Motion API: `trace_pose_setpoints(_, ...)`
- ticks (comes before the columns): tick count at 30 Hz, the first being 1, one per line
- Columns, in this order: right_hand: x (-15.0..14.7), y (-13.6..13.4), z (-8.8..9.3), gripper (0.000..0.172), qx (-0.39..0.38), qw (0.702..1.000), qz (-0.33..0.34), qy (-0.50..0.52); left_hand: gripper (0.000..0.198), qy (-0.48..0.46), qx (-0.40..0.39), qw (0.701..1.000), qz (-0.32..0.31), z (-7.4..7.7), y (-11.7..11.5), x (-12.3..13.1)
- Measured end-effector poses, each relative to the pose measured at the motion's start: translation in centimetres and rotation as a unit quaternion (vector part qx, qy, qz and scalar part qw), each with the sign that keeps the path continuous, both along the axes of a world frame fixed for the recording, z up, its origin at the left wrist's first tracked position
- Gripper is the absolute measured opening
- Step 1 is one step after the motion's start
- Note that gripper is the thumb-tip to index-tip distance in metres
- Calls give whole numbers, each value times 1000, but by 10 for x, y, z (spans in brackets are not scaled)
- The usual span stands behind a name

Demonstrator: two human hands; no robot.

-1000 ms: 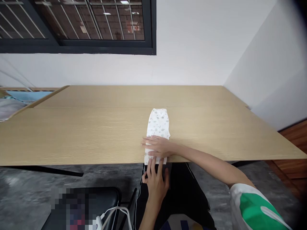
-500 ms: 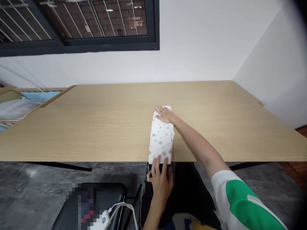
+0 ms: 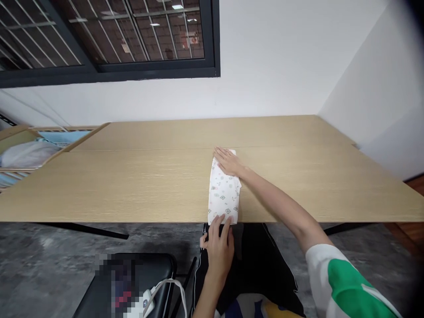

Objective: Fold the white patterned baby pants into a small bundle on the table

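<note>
A folded white cloth (image 3: 224, 194) with a small printed pattern lies lengthwise on the table, its near end at the front edge. A small corner of fabric sticks out on its right side. Across the cloth's far end my right hand (image 3: 228, 162) lies flat, fingers stretched out to the left. My left hand (image 3: 217, 245) is at the near end, its extended fingertips touching the cloth by the table edge. Neither hand grips anything.
The light wooden table (image 3: 139, 185) runs wide below a white wall and a dark-framed window (image 3: 159, 73). A black chair (image 3: 152, 269) with a white power strip (image 3: 148, 302) stands at lower left. Beyond the table's left end is a wooden cot (image 3: 33, 168) with bedding.
My right hand stays on the far end, its fingers now closer together. The left hand has shifted slightly left at the near end. The camera view has tilted a little.
</note>
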State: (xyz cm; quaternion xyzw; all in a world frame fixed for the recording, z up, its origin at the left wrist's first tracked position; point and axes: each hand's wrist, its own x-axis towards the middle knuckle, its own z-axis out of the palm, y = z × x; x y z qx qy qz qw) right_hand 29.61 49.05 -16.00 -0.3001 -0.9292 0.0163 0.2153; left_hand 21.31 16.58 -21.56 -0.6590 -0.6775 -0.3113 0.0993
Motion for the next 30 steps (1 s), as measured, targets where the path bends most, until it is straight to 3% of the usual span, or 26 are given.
trace_pose_setpoints(4,26,-80,15,47,-9,998,35,43,28,6,42,999,3,5,4,-20)
trace_pose_setpoints(8,60,-158,13,36,-73,989,117,58,38,-3,46,998,-50,2,11,-40)
trace_pose_setpoints(12,80,-208,-3,45,-45,991,124,11,39,-28,84,991,-101,-2,16,-53)
trace_pose_setpoints(15,85,-231,-12,29,23,995,96,-25,36,-56,114,982,-139,-1,14,-52)
trace_pose_setpoints(19,90,-253,2,20,57,994,88,1,32,-79,191,965,-162,5,3,-42)
trace_pose_setpoints(23,96,-257,36,17,37,994,79,66,26,-145,316,934,-85,10,-3,-31)
trace_pose_setpoints(27,95,-230,68,20,0,990,37,134,28,-198,360,910,-56,10,1,-22)
trace_pose_setpoints(30,87,-192,83,22,-38,982,10,185,23,-170,271,945,-65,12,8,-11)
